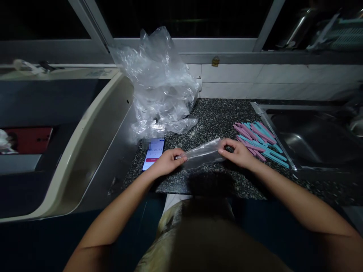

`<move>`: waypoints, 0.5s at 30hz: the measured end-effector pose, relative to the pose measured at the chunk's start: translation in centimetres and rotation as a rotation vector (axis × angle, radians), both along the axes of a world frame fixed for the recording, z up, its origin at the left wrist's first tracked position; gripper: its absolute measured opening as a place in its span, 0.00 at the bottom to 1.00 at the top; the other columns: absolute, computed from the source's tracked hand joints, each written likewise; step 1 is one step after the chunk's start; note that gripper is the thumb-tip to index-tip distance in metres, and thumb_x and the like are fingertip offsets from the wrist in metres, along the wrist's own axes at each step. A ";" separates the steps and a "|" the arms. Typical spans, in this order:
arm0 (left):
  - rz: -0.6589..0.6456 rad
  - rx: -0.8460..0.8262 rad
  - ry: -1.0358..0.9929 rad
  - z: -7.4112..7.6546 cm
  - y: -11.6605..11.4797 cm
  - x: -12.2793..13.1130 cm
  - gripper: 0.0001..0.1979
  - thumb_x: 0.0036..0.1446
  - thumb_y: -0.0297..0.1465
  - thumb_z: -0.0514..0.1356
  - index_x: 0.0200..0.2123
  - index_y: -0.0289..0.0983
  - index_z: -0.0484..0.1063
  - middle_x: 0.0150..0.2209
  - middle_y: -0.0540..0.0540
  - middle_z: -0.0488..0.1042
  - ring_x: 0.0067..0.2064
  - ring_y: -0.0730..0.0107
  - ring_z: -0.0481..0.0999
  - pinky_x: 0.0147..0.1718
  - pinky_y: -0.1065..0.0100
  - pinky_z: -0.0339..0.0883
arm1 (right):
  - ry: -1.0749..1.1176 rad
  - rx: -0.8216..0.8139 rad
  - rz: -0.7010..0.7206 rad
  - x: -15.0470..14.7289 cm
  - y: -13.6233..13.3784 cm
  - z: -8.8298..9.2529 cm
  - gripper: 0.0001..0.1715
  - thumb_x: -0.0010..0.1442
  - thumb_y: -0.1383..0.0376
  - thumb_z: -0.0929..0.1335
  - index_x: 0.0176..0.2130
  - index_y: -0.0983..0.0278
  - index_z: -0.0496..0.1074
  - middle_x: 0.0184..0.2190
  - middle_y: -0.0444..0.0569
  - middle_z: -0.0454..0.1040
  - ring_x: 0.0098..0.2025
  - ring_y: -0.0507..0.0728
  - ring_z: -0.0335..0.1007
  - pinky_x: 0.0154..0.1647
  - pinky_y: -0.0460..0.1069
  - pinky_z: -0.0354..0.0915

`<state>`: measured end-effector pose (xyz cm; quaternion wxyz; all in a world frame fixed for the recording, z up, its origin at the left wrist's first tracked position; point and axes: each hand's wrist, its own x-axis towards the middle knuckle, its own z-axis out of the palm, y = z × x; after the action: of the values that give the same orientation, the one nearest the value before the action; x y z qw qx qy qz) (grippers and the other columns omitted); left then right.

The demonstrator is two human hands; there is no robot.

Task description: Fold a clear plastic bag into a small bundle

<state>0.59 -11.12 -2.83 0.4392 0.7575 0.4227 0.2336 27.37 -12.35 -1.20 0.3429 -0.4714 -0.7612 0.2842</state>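
Observation:
Between my two hands a clear plastic bag (202,154) is stretched out just above the speckled counter (218,113). My left hand (169,161) pinches its left end between thumb and fingers. At the other end, my right hand (236,152) grips the bag's upper right corner the same way. Just beyond my right hand lies a loose pile of pink and light-blue plastic strips, perhaps bag-sealing clips (262,141). Beside my left hand a phone (154,154) with a lit timer screen rests on the counter.
A large heap of crumpled clear plastic bags (164,83) stands at the back left against the window frame. On the right is a metal sink (314,136). A bulky beige and dark appliance (104,113) takes up the left side. White tiles (232,77) line the wall.

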 end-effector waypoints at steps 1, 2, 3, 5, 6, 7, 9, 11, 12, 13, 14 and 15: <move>0.004 -0.039 -0.005 0.0 0.1 -0.2 0.11 0.52 0.36 0.54 0.26 0.34 0.68 0.27 0.49 0.69 0.31 0.71 0.69 0.32 0.70 0.62 | 0.026 -0.036 -0.005 -0.2 0.1 0.2 0.11 0.52 0.58 0.64 0.27 0.64 0.64 0.26 0.45 0.68 0.31 0.53 0.63 0.35 0.49 0.60; 0.018 -0.063 -0.022 0.0 0.2 -0.4 0.11 0.52 0.37 0.55 0.29 0.34 0.69 0.28 0.49 0.70 0.33 0.71 0.69 0.34 0.69 0.63 | 0.039 -0.060 -0.001 -0.4 0.2 0.5 0.11 0.52 0.57 0.64 0.27 0.64 0.64 0.26 0.45 0.67 0.30 0.52 0.63 0.34 0.48 0.60; 0.041 -0.068 -0.051 0.0 0.2 -0.4 0.12 0.51 0.37 0.56 0.34 0.34 0.69 0.31 0.48 0.71 0.35 0.70 0.70 0.36 0.68 0.64 | 0.042 -0.075 0.006 -0.6 0.2 0.8 0.12 0.51 0.57 0.64 0.27 0.64 0.64 0.25 0.44 0.67 0.30 0.52 0.62 0.34 0.48 0.60; 0.090 -0.033 -0.108 0.3 0.3 -0.2 0.20 0.48 0.36 0.59 0.45 0.36 0.65 0.38 0.46 0.72 0.41 0.68 0.70 0.40 0.66 0.64 | 0.032 -0.095 0.031 -1.1 0.4 1.3 0.12 0.51 0.57 0.65 0.27 0.64 0.64 0.25 0.44 0.67 0.30 0.52 0.62 0.34 0.48 0.60; 0.107 -0.009 -0.125 0.5 0.4 0.1 0.23 0.47 0.35 0.60 0.48 0.36 0.63 0.40 0.45 0.71 0.42 0.67 0.70 0.42 0.66 0.63 | 0.024 -0.104 0.049 -1.2 0.6 1.6 0.12 0.51 0.57 0.65 0.27 0.64 0.64 0.25 0.44 0.67 0.29 0.52 0.62 0.34 0.48 0.61; 0.113 0.007 -0.126 0.7 0.5 0.4 0.25 0.46 0.35 0.61 0.49 0.37 0.62 0.41 0.45 0.71 0.43 0.67 0.70 0.42 0.66 0.63 | 0.018 -0.112 0.069 -1.4 0.7 1.8 0.12 0.51 0.57 0.65 0.27 0.64 0.64 0.24 0.44 0.67 0.29 0.52 0.62 0.34 0.48 0.61; 0.102 -0.005 -0.098 1.1 0.8 1.4 0.20 0.45 0.34 0.61 0.43 0.35 0.67 0.36 0.47 0.72 0.39 0.68 0.70 0.39 0.67 0.63 | 0.012 -0.129 0.109 -1.6 1.0 2.2 0.13 0.51 0.56 0.65 0.27 0.65 0.65 0.24 0.44 0.67 0.29 0.52 0.62 0.33 0.48 0.61; 0.084 -0.096 -0.089 1.3 0.9 2.4 0.12 0.46 0.35 0.59 0.33 0.33 0.69 0.28 0.49 0.70 0.31 0.72 0.69 0.32 0.70 0.62 | 0.027 -0.142 0.115 -1.5 1.3 2.5 0.14 0.50 0.56 0.65 0.28 0.65 0.66 0.24 0.44 0.67 0.28 0.51 0.62 0.32 0.47 0.60; 0.081 -0.164 -0.113 1.3 0.9 2.8 0.11 0.46 0.35 0.58 0.29 0.32 0.69 0.25 0.50 0.68 0.27 0.74 0.67 0.29 0.71 0.61 | 0.043 -0.151 0.101 -1.4 1.5 2.6 0.14 0.50 0.56 0.65 0.28 0.65 0.66 0.24 0.43 0.66 0.28 0.50 0.61 0.31 0.47 0.60; 0.082 -0.237 -0.157 1.2 0.7 3.1 0.11 0.47 0.36 0.58 0.27 0.32 0.68 0.22 0.51 0.66 0.25 0.76 0.65 0.26 0.73 0.59 | 0.061 -0.166 0.083 -1.3 1.7 2.6 0.14 0.49 0.56 0.66 0.29 0.65 0.66 0.23 0.42 0.66 0.27 0.50 0.61 0.30 0.46 0.59; 0.083 -0.309 -0.214 0.9 0.5 3.4 0.11 0.47 0.36 0.58 0.27 0.32 0.67 0.21 0.52 0.65 0.23 0.77 0.64 0.25 0.74 0.58 | 0.074 -0.190 0.066 -1.2 2.0 2.5 0.14 0.49 0.56 0.66 0.30 0.66 0.66 0.23 0.42 0.65 0.26 0.49 0.60 0.29 0.46 0.58; 0.088 -0.370 -0.274 0.6 0.1 3.5 0.11 0.47 0.36 0.57 0.28 0.32 0.66 0.21 0.52 0.65 0.23 0.78 0.64 0.24 0.74 0.57 | 0.081 -0.218 0.059 -1.0 2.3 2.3 0.15 0.49 0.56 0.66 0.31 0.66 0.66 0.22 0.41 0.65 0.25 0.49 0.60 0.28 0.45 0.58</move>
<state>4.12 -11.06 -2.23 0.6133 0.6062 0.4273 0.2718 26.36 -10.06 1.13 0.3116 -0.4715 -0.7248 0.3941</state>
